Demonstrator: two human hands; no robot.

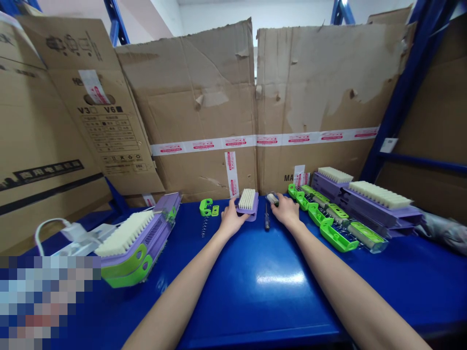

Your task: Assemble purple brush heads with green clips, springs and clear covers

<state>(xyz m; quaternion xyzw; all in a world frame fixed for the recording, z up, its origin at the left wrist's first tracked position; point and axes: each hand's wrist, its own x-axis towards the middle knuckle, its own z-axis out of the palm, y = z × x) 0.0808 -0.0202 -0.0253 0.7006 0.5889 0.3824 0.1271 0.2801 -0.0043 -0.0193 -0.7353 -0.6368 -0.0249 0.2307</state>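
My left hand (232, 219) grips the near left side of a small purple plastic housing (252, 212) topped with a cream ridged block (247, 199). My right hand (286, 210) has its fingers around a small pale, clear-looking piece (272, 198), partly covered by the fingers; its kind is unclear. Between the hands, a screwdriver (267, 219) with a dark translucent handle lies on the blue tabletop (233, 291). Left of my left hand sit a green plastic frame (205, 208), a small green plate (215, 210) and a coil spring (205, 227).
Purple housings with cream blocks (381, 194) stand at the right, beside a row of green curved parts (339, 237) and clear-cased green parts (367, 235). Another purple unit (136, 240) and a white power strip (85, 241) are at left. Cardboard sheets (200, 112) wall the back.
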